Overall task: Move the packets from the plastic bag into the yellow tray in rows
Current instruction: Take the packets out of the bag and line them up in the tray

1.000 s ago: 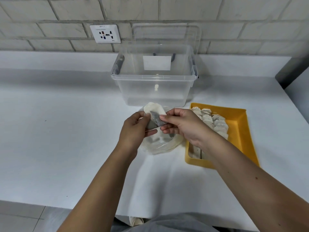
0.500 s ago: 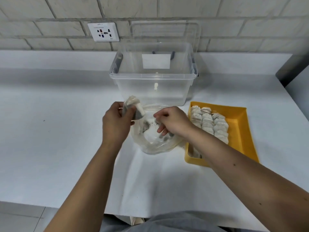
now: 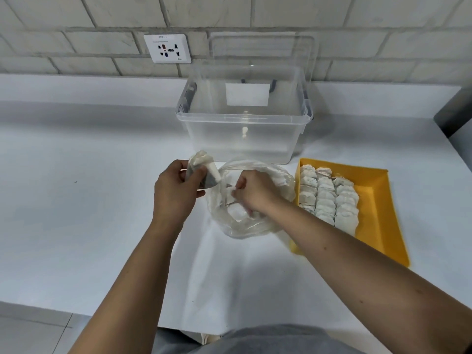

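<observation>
packets (image 3: 328, 199) sit in three rows at the left of the yellow tray (image 3: 378, 208), on a white counter (image 3: 76, 200) under a pale brick wall (image 3: 76, 19) with a socket (image 3: 167, 48). left hand (image 3: 176, 192) is closed round a small bunch of packets (image 3: 204, 166) beside the plastic bag (image 3: 245, 223). right hand (image 3: 255, 192) is down in the bag's mouth, fingers curled, and whether it has anything i cannot tell; a clear tub (image 3: 242, 129) stands behind.
</observation>
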### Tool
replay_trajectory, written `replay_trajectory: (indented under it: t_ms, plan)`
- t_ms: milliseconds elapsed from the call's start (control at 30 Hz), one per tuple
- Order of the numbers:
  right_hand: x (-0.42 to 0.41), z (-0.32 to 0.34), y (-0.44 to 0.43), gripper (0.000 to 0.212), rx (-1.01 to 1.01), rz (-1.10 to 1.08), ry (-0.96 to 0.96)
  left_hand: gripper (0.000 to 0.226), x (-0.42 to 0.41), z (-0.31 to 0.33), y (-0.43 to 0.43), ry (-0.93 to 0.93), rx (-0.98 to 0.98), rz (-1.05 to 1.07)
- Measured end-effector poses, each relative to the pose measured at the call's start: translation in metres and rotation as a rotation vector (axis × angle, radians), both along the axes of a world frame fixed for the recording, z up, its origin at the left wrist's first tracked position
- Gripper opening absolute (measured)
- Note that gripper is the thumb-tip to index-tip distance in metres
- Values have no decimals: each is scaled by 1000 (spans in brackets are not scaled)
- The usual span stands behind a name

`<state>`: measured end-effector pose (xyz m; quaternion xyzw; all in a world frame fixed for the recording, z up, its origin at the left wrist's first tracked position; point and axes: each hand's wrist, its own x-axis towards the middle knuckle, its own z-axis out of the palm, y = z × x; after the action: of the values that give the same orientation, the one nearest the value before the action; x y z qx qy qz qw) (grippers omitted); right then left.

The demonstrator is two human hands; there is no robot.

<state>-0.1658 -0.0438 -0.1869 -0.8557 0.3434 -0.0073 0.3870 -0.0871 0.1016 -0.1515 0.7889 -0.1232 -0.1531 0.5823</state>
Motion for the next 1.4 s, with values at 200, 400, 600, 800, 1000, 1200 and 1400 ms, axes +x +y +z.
replay_trajectory:
  t_ms: [200, 400, 600, 800, 1000, 1200, 1400]
  plan:
    - [-49, 33, -27, 11, 125, -76, -197, 14, -3, 1, 1, 24, -13, -14]
    - [-69, 52, -29, 8, 704, -240, -432, 14, -29, -5, -16, 116, -70, -94]
    - [-61, 45, -13, 9, 869, -336, -452, 24, -54, -8, -29, 364, -238, -143]
    - [-52, 38, -5, 15, 830, -314, -430, 32, -52, -5, -28, 320, -238, -118]
    - [-37, 25, -14, 20, 440, -139, -268, 13, -31, -9, -17, 97, -122, -35]
    - [-9, -14, -13, 31, -126, 300, 96, 13, -16, -11, -8, 53, -79, -14]
    - [3, -20, -14, 32, -252, 385, 144, 11, -16, -13, -7, 65, -78, -28]
